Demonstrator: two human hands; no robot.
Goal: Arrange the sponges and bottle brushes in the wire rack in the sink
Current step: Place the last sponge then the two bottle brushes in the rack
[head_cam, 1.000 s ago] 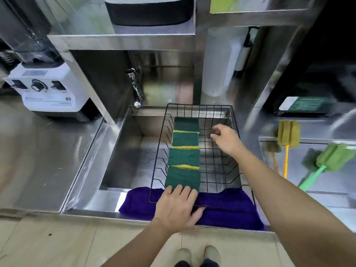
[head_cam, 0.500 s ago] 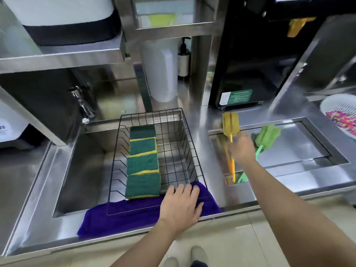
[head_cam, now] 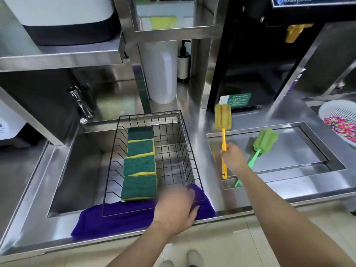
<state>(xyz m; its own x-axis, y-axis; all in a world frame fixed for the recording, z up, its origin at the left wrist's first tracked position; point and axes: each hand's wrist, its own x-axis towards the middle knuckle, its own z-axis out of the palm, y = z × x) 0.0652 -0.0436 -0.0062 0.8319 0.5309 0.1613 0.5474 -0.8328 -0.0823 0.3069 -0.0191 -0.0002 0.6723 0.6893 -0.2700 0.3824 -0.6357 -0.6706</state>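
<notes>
A black wire rack [head_cam: 185, 151] sits in the left sink, its front edge on a purple cloth [head_cam: 115, 218]. Several green-and-yellow sponges [head_cam: 139, 165] lie in a row down its left side. My right hand [head_cam: 233, 157] grips the orange handle of the yellow bottle brush [head_cam: 222, 118], held upright to the right of the rack. A green bottle brush [head_cam: 264, 140] lies across the right basin, just beside that hand. My left hand [head_cam: 177, 211], blurred, rests over the rack's front right corner with fingers spread.
A tap [head_cam: 81, 105] stands behind the left sink. A white cylinder [head_cam: 159, 74] and a pump bottle [head_cam: 184, 60] stand at the back. A black machine [head_cam: 250, 54] rises behind the right basin [head_cam: 308, 151]. A white colander [head_cam: 341, 118] with colourful bits sits far right.
My right hand left the rack, reached right and took hold of the yellow brush, lifting it upright. The view swung right. My left hand stayed at the rack's front edge.
</notes>
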